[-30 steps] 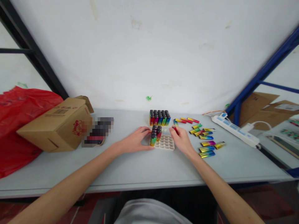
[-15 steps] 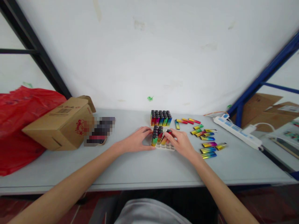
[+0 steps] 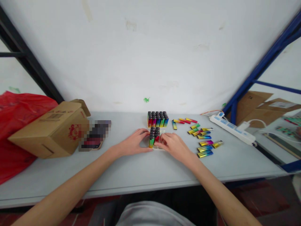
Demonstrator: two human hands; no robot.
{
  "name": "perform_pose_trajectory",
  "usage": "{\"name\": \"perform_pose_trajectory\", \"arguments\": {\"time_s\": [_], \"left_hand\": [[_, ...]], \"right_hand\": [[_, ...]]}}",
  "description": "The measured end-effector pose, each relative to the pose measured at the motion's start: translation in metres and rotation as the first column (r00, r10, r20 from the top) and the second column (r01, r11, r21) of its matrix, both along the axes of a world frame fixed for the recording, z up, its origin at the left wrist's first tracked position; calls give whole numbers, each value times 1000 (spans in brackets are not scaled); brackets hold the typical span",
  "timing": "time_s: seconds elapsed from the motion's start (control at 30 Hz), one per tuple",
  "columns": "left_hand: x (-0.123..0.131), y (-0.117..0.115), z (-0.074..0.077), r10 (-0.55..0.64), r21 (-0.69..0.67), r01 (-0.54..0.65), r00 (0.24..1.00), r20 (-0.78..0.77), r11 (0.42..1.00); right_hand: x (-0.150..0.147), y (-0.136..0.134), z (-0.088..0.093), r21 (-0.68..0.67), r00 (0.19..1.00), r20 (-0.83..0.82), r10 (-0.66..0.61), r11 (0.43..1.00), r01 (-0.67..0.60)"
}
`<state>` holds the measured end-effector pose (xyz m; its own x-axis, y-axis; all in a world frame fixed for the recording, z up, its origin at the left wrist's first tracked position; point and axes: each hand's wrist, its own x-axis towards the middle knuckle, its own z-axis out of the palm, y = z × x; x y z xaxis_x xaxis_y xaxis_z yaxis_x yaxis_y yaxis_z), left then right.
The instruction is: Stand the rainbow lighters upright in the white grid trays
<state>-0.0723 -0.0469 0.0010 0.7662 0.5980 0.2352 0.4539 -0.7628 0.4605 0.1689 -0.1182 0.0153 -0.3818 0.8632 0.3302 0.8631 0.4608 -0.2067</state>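
A white tray (image 3: 160, 148) with round holes stands in front of me, mostly covered by my right hand. Several multicoloured lighters (image 3: 151, 142) with black tops stand upright in its left part. My left hand (image 3: 134, 143) grips the tray's left end, thumb at the front corner and fingers at the back. Over the right part of the tray, my right hand (image 3: 173, 145) has its fingers curled and pinched on a reddish lighter (image 3: 157, 137) beside the standing ones. Its lower part is hidden by the fingers.
Behind the tray stands a full block of upright lighters (image 3: 158, 120). Loose lighters (image 3: 205, 143) lie scattered at the right, before a white power strip (image 3: 231, 128). At the left are a phone (image 3: 95, 135), a cardboard box (image 3: 54, 128) and a red plastic bag (image 3: 21, 106).
My right hand has moved left and down with the lighter, which was tilted and now sits among the upright ones. My left hand keeps its place at the tray. The view has shifted slightly.
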Motion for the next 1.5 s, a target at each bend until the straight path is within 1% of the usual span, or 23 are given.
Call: {"name": "perform_pose_trajectory", "arguments": {"time_s": [0.07,0.13,0.17,0.23,0.3,0.43,0.5,0.6,0.67,0.77,0.83,0.9,0.93,1.0,1.07,1.13,1.2,1.23,1.3,1.33,1.4,1.43,1.5], "left_hand": [[0,0,0,9,2,-9,1000,-13,1000],[0,0,-1,12,6,-12,1000,-26,1000],[0,0,-1,12,9,-12,999,-30,1000],[0,0,-1,17,20,-16,999,-34,1000],[1,0,0,25,29,-24,999,-32,999],[1,0,1,24,28,-23,999,-34,999],[1,0,2,25,28,-24,999,-36,999],[1,0,2,23,25,-22,999,-34,999],[1,0,2,26,20,-25,999,-39,999],[0,0,1,29,10,-28,999,-36,1000],[0,0,1,23,4,-23,1000,-19,1000],[0,0,0,18,-1,-18,1000,-6,1000],[0,0,0,15,-3,-15,1000,-1,1000],[0,0,0,13,-7,-13,1000,7,1000],[0,0,0,15,-9,-14,1000,13,1000],[0,0,1,17,-11,-17,1000,7,1000],[0,0,1,16,-8,-16,1000,1,1000],[0,0,1,14,-5,-14,1000,-2,1000],[0,0,0,11,0,-11,1000,-6,1000],[0,0,0,10,2,-10,1000,-8,1000],[0,-1,0,11,5,-11,1000,-7,1000],[1,-1,0,11,6,-11,1000,-4,1000],[1,-1,0,11,8,-11,1000,5,1000]], "right_hand": [[16,-9,0,29,997,-70,37,999,-35],[41,-23,-1,92,997,-82,13,996,-6],[57,-30,-2,129,998,-63,-25,991,33],[93,-46,-3,151,996,31,-88,985,82],[130,-60,-3,146,988,91,-128,983,114],[191,-84,-8,119,990,111,-85,990,71],[210,-90,-16,157,990,122,-65,986,45],[220,-93,-30,192,989,136,-50,981,23],[218,-90,-36,186,990,127,-63,982,38],[205,-84,-36,152,995,55,-78,986,69],[194,-81,-32,113,993,-61,-99,988,105],[182,-76,-26,36,960,-232,-154,985,167],[175,-73,-22,-5,924,-334,-186,981,196],[160,-61,-15,-70,811,-540,-226,972,224],[140,-44,-7,-95,665,-712,-225,969,226],[117,-22,0,-124,504,-836,-215,970,207],[91,-2,6,-145,336,-926,-175,983,112],[79,7,9,-156,271,-950,-158,987,29],[56,20,15,-191,194,-968,-159,969,-160],[46,25,17,-210,178,-969,-169,946,-245],[29,31,19,-255,184,-962,-199,895,-365],[22,32,19,-279,201,-956,-214,875,-394],[12,34,15,-340,250,-934,-255,849,-406]]}}
